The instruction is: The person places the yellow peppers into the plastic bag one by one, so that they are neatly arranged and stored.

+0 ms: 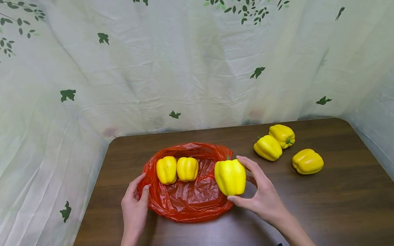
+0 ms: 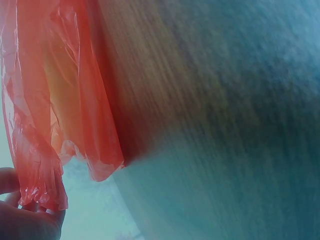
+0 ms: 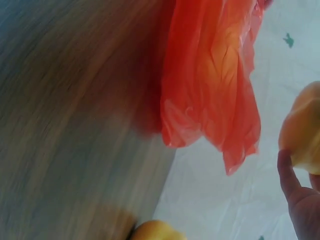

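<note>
Aloft, yellow pepper (image 1: 230,177) pinched by right hand (image 1: 263,195), stem up, long axis vertical in head view, left hand (image 1: 134,205) pinching bag (image 1: 197,215)

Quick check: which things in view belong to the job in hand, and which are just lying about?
Part of the job:
Red plastic bag, rim gripped by the left hand
Held yellow pepper, in the right hand
Two bagged peppers
Three loose peppers, probably

Just surroundings:
Wooden table
Leaf-print curtain
</note>
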Demonstrator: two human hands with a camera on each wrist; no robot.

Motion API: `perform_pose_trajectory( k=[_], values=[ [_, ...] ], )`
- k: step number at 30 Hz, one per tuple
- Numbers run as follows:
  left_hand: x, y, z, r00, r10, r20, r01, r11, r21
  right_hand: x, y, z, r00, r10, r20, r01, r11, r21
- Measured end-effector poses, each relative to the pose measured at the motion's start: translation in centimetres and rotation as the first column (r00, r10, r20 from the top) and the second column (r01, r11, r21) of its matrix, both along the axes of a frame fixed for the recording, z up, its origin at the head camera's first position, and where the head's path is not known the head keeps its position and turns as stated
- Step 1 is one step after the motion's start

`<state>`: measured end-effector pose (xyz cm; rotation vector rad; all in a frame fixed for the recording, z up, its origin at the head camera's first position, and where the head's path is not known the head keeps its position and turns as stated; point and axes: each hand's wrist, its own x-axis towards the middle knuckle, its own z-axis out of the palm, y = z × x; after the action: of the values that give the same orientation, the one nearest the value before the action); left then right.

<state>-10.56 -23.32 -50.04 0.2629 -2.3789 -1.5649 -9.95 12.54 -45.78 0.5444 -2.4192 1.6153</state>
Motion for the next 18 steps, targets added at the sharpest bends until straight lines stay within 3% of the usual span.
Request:
perform_pose_trajectory(
  k=[6, 18],
  values=[
    [0.0, 0.0, 0.2, 1.0, -0.004, -0.003, 0.004, 1.0, -0.003, -0.3, -1.3, 0.0, 1.0, 0.022, -0.001, -0.022, 1.0, -0.008],
    [0.2, 0.2, 0.4, 1.0, -0.012, 0.003, 0.012, 1.0, 0.011, -1.2, -4.0, -0.5, 1.0, -0.008, -0.002, 0.008, 0.997, 0.082]
  ],
)
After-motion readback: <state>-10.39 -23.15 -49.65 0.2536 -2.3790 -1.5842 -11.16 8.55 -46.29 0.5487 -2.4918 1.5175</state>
